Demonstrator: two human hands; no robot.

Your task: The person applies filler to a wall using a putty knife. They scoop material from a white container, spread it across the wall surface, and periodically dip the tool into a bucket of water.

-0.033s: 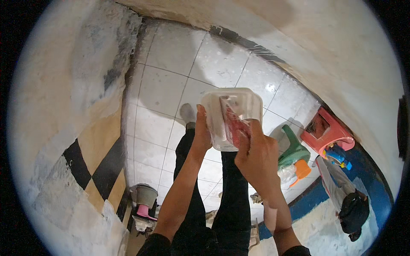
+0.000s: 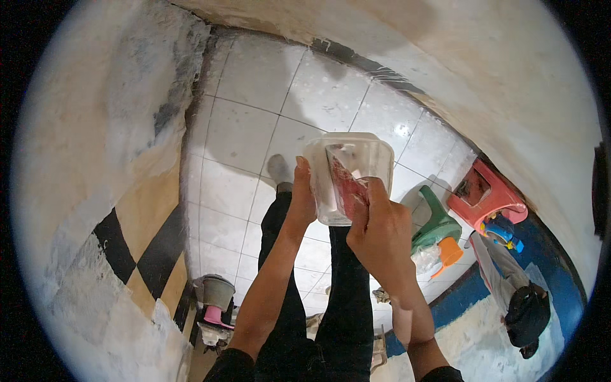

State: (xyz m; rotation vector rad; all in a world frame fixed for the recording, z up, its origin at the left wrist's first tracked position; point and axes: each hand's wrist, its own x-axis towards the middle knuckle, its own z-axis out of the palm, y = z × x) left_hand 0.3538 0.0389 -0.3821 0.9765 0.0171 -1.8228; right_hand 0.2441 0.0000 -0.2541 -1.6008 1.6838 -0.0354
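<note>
A clear plastic tub [image 2: 384,153] is held up in front of me, over the tiled floor. My left hand [image 2: 301,198] grips its left side, thumb up along the wall and the other fingers hidden underneath. My right hand [image 2: 385,229] is closed around the near end of a flat red scraper [image 2: 345,183], which is smeared with white. The scraper lies slanted inside the tub, its narrow dark edge towards the far left. Some whitish stuff sits in the tub, but how much is unclear.
To the right stand a green plastic stool [image 2: 439,223] and a red stool [image 2: 490,197], with an orange item [image 2: 450,251] beside them. A person [image 2: 525,312] is at the lower right. A grey bucket [image 2: 217,291] stands lower left. Patchy plastered walls [image 2: 114,83] enclose the white-tiled floor [image 2: 245,127].
My right hand and the scraper have shifted slightly left, and more of the scraper's red face shows. The tub has barely moved in my left hand.
</note>
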